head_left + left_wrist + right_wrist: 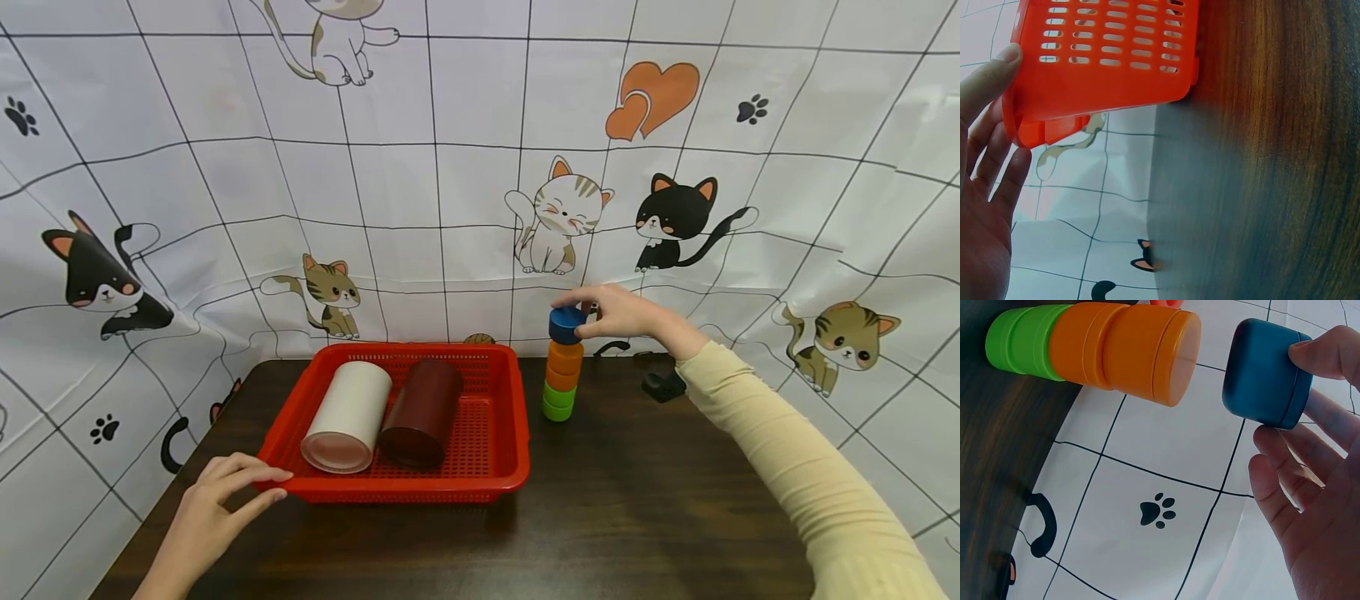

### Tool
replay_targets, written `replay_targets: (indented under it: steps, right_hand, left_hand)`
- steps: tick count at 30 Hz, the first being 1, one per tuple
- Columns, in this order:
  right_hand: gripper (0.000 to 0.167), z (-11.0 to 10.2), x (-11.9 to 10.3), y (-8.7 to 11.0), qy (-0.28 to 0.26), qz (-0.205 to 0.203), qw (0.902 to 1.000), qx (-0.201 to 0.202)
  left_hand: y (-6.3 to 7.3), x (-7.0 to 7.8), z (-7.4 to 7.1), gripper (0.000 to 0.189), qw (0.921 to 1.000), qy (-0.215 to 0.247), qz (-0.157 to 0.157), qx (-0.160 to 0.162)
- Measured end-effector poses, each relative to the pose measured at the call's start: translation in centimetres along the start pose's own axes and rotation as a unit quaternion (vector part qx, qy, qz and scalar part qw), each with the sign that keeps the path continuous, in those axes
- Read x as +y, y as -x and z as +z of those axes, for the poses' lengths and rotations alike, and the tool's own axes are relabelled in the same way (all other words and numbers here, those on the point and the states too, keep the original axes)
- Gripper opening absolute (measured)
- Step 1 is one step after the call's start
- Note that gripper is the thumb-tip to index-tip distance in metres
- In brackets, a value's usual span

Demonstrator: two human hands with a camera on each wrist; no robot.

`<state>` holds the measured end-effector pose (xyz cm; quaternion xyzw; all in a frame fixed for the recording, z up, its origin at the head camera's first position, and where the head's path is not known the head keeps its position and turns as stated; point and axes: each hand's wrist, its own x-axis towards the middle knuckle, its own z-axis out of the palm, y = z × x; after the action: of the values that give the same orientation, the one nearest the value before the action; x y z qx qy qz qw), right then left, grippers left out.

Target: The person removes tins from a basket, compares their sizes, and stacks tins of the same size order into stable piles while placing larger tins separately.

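My right hand (618, 312) holds a small blue round container (1263, 374) between thumb and fingers. In the right wrist view a gap separates it from the stack's top. The stack has orange containers (564, 365) over green ones (558, 403), upright on the table right of the red basket. My left hand (213, 512) grips the rim of the red plastic basket (405, 485) at its near left corner, thumb on one side and fingers on the other. Inside the basket, a white cylinder (348, 412) and a dark brown cylinder (426, 408) lie side by side.
A dark wood table (630, 517) bears everything. Behind it hangs a white sheet (472, 192) with grid lines and printed cats. A small black object (663, 385) lies at the table's back, beneath the right forearm.
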<state>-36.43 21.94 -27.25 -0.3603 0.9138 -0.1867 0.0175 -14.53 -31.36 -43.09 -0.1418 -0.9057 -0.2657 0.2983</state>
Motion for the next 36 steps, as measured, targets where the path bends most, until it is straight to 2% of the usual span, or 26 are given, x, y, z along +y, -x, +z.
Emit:
replay_targets:
  steps: [18, 36]
  right_hand:
    - [0.051, 0.61, 0.74, -0.06, -0.008, -0.013, 0.9999, 0.002]
    - [0.050, 0.86, 0.65, 0.46, -0.011, -0.021, 0.9997, 0.009]
  left_hand:
    - [-0.01, -0.17, -0.01, 0.043, 0.9998, 0.006, 0.019, 0.008]
    - [0.08, -0.13, 0.10, 0.043, 0.9999, 0.008, 0.010, 0.006]
